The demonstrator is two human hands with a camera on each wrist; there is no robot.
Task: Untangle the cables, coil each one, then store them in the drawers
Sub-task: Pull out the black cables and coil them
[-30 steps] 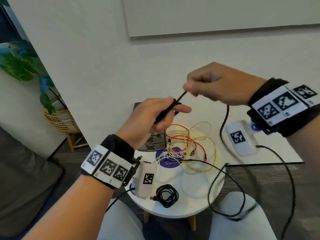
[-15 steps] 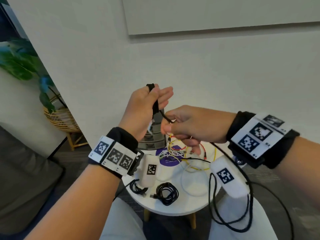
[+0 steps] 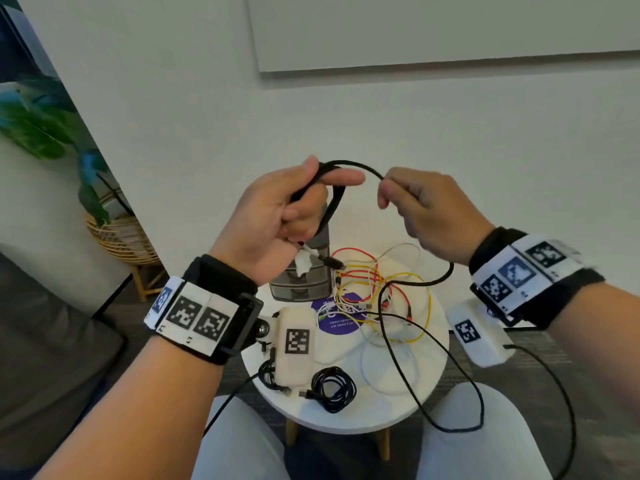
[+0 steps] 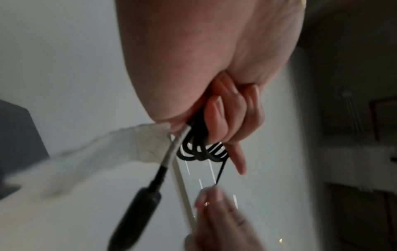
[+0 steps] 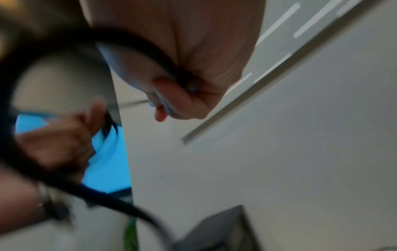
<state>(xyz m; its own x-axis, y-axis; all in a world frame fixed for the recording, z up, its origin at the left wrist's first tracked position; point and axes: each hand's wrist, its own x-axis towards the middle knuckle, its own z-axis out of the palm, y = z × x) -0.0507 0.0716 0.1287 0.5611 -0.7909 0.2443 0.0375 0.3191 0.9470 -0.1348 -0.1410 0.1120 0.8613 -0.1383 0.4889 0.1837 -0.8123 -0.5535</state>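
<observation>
I am winding the black cable point(image 3: 349, 165) into loops in my left hand point(image 3: 273, 216), whose grip is closing round them, while my right hand point(image 3: 422, 209) is pinching the free run. One coil point(image 3: 334, 389) is lying finished on the surface point(image 3: 381, 414); the colored tangle point(image 3: 381, 289) and drawers point(image 3: 301, 285) are waiting. A purple sticker point(image 3: 337, 318) is showing print I cannot read.

A purple round sticker point(image 3: 337, 317) lies on the tabletop point(image 3: 374, 415) and carries white print, upside down to the camera and only partly legible: "keep our ... clean". The black-and-white square markers on the wristbands point(image 3: 192, 315) and white wrist units point(image 3: 296, 341) carry coded patterns, not readable text.
</observation>
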